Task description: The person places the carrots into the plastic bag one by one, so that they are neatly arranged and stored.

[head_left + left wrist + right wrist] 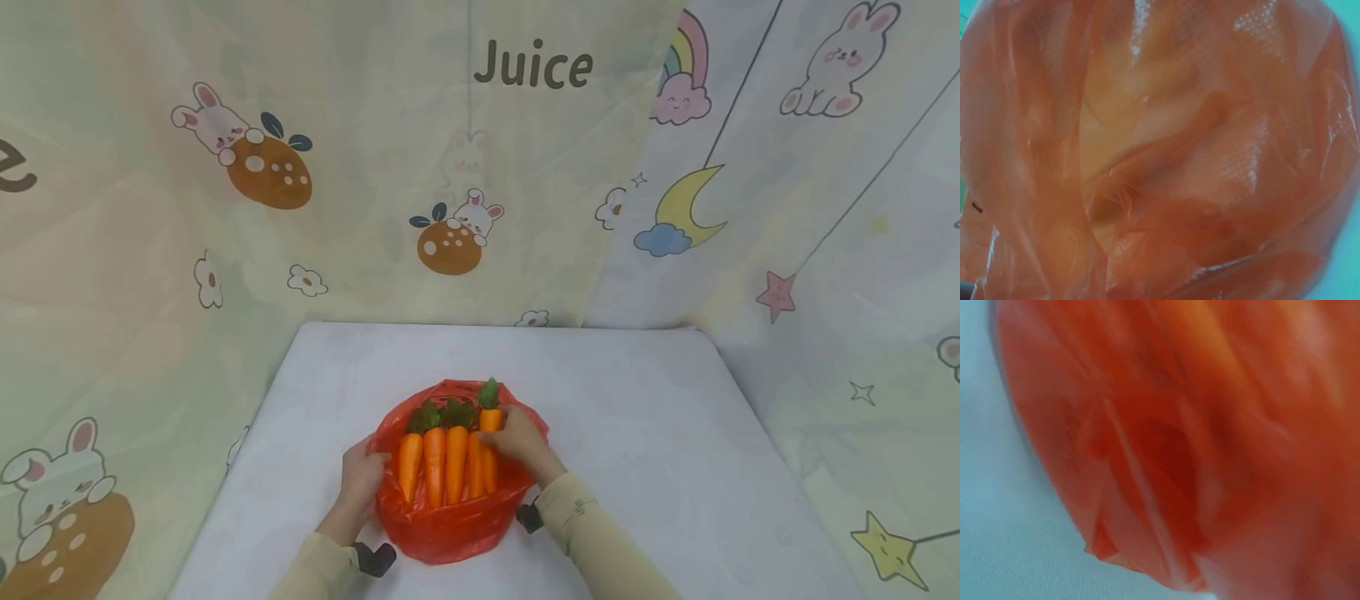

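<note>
A red plastic bag [444,533] stands with its mouth spread wide, and several orange carrots [455,467] with green tops lie side by side in it. My left hand [362,477] grips the bag's left rim, thumb over the edge. On the right side of the bag, my right hand [522,437] holds a carrot [491,419] near its leafy top, above the other carrots. In the left wrist view the crinkled bag [1166,150] fills most of the picture. The right wrist view shows the bag's red side [1147,456], blurred; neither hand appears in the wrist views.
The bag rests on a white-covered table [637,400] whose far corners are rounded. Behind and beside it hang cloth walls [375,150] printed with rabbits, flowers and stars. A dark piece [375,559] sits at the left wrist, another [529,517] at the right.
</note>
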The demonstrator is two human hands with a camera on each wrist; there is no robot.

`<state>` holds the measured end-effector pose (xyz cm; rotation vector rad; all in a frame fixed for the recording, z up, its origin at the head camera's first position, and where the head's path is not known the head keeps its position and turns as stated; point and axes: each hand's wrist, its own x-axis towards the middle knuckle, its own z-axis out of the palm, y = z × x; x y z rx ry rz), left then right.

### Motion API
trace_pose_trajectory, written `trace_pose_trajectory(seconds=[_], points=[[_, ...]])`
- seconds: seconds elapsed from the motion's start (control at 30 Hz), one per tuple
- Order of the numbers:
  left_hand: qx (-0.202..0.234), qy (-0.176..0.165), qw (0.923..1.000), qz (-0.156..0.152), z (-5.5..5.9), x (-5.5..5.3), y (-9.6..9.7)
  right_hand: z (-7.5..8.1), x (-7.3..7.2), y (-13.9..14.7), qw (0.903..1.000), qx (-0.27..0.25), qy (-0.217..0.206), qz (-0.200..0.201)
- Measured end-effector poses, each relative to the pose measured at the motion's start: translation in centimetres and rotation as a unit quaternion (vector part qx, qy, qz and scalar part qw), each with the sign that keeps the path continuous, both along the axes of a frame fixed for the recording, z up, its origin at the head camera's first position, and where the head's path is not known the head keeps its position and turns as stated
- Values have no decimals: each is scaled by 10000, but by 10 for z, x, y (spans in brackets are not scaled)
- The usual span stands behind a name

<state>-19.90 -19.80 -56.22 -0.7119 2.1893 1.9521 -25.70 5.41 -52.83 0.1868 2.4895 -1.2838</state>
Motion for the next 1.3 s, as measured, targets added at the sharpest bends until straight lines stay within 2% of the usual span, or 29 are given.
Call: trace_pose_trajectory(seconds=[0.27,0.5,0.9,1.1,1.3], points=[[16,43,10000,10,2,-2,1,-7,6,-4,9941,987,412,204],[31,67,10000,14,1,-2,1,-3,13,-4,9941,972,433,208],[76,48,10000,-16,-2,-1,0,-2,14,-4,9875,1304,662,580],[17,33,10000,-5,-4,-1,0,-8,16,-3,9849,1428,792,568],[48,64,10000,12,-6,-1,0,-18,14,-4,9780,1893,673,554]])
